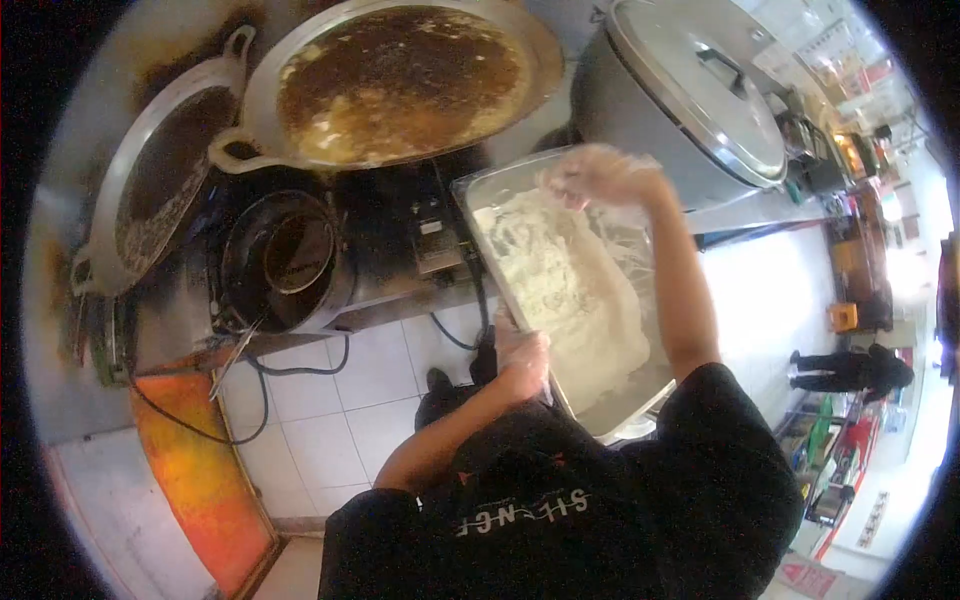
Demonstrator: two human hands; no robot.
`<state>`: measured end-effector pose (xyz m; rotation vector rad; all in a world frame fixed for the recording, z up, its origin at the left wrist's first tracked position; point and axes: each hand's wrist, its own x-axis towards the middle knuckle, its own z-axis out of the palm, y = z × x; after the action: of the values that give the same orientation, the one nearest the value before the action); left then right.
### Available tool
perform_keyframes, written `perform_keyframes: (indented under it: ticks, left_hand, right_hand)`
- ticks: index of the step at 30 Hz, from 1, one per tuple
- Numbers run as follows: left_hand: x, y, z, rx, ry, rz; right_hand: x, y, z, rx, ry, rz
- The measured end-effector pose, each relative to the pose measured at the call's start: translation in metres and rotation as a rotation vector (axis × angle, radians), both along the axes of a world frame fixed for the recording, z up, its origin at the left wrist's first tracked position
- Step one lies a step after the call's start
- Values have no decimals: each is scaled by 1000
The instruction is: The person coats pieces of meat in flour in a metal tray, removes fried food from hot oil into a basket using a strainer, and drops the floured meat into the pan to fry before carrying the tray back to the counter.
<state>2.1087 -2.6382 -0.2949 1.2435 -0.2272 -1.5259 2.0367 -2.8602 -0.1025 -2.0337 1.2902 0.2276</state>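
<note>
A rectangular metal tray (484,240) holding a heap of white flour-like powder (600,300) is tilted in front of my body. My left hand (524,362), in a clear plastic glove, grips the tray's near left edge. Over the far end of the tray is my right hand (600,178), also in a clear glove and slightly blurred. Its fingers are curled downward above the powder. Whatever they hold, if anything, cannot be made out.
A large wok of bubbling brown oil (400,85) stands ahead, with a second wok (165,170) to its left. A dark pot (280,265) holds a strainer. A big lidded pot (690,100) stands beyond the tray. Another person (850,370) is far right.
</note>
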Motion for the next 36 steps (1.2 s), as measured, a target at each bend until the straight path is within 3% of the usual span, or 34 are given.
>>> perform_keyframes:
  ticks: [2, 3, 5, 7, 10, 13, 16, 19, 21, 22, 24, 25, 27, 28, 31, 33, 34, 36]
  left_hand:
    - [0, -1, -12, -65, 66, -4]
    - [2, -1, -9, -75, 61, -25]
    - [5, -3, -12, -29, 112, -21]
    - [2, -8, -25, 43, 141, 25]
    - [-12, 0, -39, 41, -130, 19]
    - [-8, -4, -9, 120, -128, 13]
    - [-8, 1, -27, 70, -76, -24]
    - [-6, -1, -22, 115, -61, -33]
    - [-7, 2, -31, 166, 5, 3]
    - [-9, 2, -31, 156, 7, 7]
    - [-11, 1, -24, 99, -21, 11]
    - [-9, -1, -21, 56, -54, 16]
    - [4, -7, -33, 146, 129, -28]
    - [5, -7, -37, 171, 167, -41]
    - [7, -5, -42, 224, 250, -82]
    - [2, -5, -37, 197, 197, -71]
    - [-1, -3, -32, 179, 166, -61]
    - [-4, -3, -25, 150, 94, -49]
  right_hand:
    - [-57, -46, -128, -211, 157, 253]
    - [-67, -48, -176, -180, 132, 84]
    - [-73, -56, -266, -317, 156, -8]
    - [-55, -61, -302, -431, 190, -52]
    - [-30, -63, -313, -456, 194, 96]
    - [-33, -53, -285, -385, 167, 298]
    - [-65, -46, -234, -428, 192, 413]
    - [-106, -62, -297, -753, 415, 363]
    - [-112, -68, -316, -674, 497, 309]
    - [-101, -74, -320, -495, 504, 278]
    - [-91, -64, -294, -399, 550, 396]
    - [-81, -37, -237, -478, 591, 553]
    - [-87, -33, -211, -505, 512, 562]
    - [-101, -47, -224, -445, 396, 411]
    - [-113, -42, -292, -734, 183, 331]
    - [-110, -36, -349, -779, 226, 209]
    - [-94, -47, -378, -646, 308, 62]
    - [-100, -56, -386, -474, 163, -2]
